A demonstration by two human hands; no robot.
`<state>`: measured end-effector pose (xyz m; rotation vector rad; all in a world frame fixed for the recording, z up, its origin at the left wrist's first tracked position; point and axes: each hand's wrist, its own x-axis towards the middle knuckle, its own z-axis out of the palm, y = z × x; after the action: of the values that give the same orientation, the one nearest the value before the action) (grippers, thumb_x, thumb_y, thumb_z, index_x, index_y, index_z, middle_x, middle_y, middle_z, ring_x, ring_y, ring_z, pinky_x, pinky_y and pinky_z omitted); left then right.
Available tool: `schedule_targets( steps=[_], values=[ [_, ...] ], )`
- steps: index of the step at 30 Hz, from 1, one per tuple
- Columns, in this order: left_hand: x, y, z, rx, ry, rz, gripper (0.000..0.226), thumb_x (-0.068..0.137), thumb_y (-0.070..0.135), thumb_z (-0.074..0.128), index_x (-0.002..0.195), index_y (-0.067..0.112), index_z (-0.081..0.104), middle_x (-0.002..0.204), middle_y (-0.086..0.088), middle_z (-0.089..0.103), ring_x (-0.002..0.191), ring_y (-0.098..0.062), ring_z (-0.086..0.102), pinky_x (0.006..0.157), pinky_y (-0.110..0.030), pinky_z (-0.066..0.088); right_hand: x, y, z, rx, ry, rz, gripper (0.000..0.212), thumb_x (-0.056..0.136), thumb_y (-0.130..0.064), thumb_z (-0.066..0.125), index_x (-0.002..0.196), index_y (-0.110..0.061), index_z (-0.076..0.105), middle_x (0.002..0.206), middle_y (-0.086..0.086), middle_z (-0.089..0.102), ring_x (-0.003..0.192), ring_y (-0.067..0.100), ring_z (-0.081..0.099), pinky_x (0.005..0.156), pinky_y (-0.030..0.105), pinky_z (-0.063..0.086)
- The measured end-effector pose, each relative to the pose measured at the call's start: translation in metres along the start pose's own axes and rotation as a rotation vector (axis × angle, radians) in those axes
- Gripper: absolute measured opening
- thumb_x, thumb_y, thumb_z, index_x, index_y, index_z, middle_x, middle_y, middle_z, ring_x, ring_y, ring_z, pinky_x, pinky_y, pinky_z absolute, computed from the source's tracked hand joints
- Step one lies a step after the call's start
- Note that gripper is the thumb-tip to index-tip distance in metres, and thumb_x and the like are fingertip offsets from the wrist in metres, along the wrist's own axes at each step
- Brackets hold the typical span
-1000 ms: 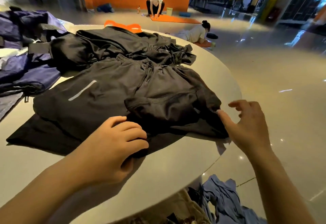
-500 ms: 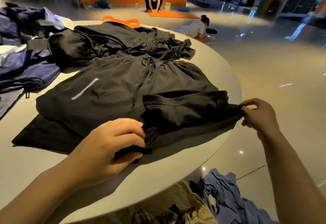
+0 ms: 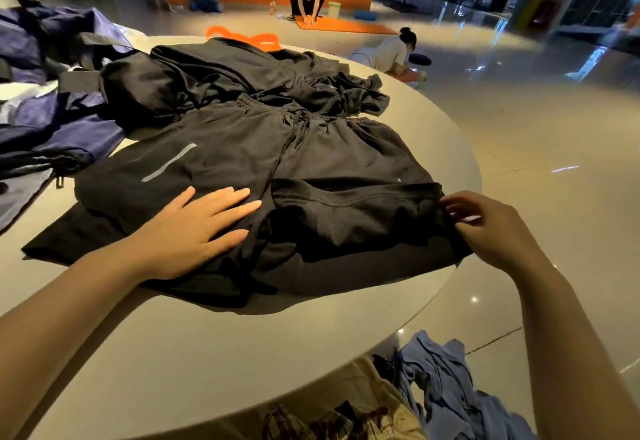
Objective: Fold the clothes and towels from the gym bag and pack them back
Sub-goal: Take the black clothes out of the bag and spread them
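A person's two bare arms reach over a round pale table covered with dark clothing. The left hand lies flat, fingers straight and slightly spread, pressing down on a pair of black shorts that has a grey stripe and a drawstring at the waistband. To the right of that hand, a folded-over flap of the black fabric bunches up, and the right hand pinches its edge between thumb and curled fingers at the table's rim. Beyond the left hand's fingertips lies a crumpled black garment, touching the shorts' waistband. Further left of the left hand sits a heap of navy fabric. Below the right forearm, off the table, blue cloth hangs in a loose pile beside plaid fabric.
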<state>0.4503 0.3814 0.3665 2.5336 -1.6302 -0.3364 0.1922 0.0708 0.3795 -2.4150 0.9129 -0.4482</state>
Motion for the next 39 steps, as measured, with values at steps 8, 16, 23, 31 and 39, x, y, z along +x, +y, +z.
schedule_targets(
  steps=[8, 16, 23, 31, 39],
  values=[
    [0.007, 0.038, -0.03, -0.368, 0.277, -0.013, 0.054, 0.089, 0.07, 0.027, 0.135, 0.044, 0.043, 0.128, 0.034, 0.039, 0.119, 0.009, 0.036, 0.1, -0.01, 0.026, -0.019, -0.002, 0.015, -0.051, 0.032, -0.159, 0.036, 0.086, -0.016, 0.068, 0.119, -0.024, 0.06, 0.106, -0.007, 0.054, 0.094, 0.011, 0.052, 0.073, 0.015, 0.039],
    [0.01, 0.054, -0.016, -0.63, 0.308, -0.053, 0.073, 0.068, 0.08, 0.054, 0.127, 0.037, 0.054, 0.119, 0.021, 0.06, 0.111, 0.004, 0.055, 0.094, -0.022, 0.043, -0.023, 0.009, 0.014, -0.068, 0.427, 0.027, 0.023, 0.094, -0.012, 0.05, 0.106, -0.017, 0.068, 0.093, 0.009, 0.07, 0.078, 0.024, 0.059, 0.065, 0.032, 0.046],
    [0.007, 0.074, -0.023, -0.474, 0.444, 0.165, 0.053, 0.078, 0.029, 0.077, 0.124, 0.04, 0.054, 0.104, 0.02, 0.063, 0.094, 0.008, 0.059, 0.074, -0.006, 0.042, -0.034, -0.015, 0.003, 0.008, 0.037, -0.32, 0.044, 0.081, -0.017, 0.056, 0.124, -0.027, 0.054, 0.114, -0.012, 0.053, 0.103, 0.006, 0.052, 0.087, 0.021, 0.042],
    [-0.018, 0.082, -0.013, 0.082, 0.471, 0.48, 0.047, 0.072, 0.03, 0.062, 0.119, 0.031, 0.056, 0.092, 0.012, 0.065, 0.088, -0.011, 0.061, 0.072, -0.035, 0.052, -0.087, -0.006, 0.023, 0.099, 0.289, -0.105, 0.007, 0.087, -0.036, 0.063, 0.092, -0.037, 0.058, 0.082, -0.017, 0.061, 0.074, 0.001, 0.058, 0.06, 0.018, 0.045],
    [-0.039, 0.102, 0.021, 0.104, 0.625, 0.305, 0.031, 0.086, 0.038, 0.055, 0.096, 0.015, 0.073, 0.098, -0.002, 0.067, 0.094, -0.026, 0.065, 0.074, -0.039, 0.054, -0.106, -0.008, 0.033, 0.752, 0.139, 0.114, 0.03, 0.086, 0.002, 0.062, 0.103, -0.022, 0.065, 0.088, -0.001, 0.071, 0.076, 0.016, 0.067, 0.062, 0.026, 0.054]
  ],
)
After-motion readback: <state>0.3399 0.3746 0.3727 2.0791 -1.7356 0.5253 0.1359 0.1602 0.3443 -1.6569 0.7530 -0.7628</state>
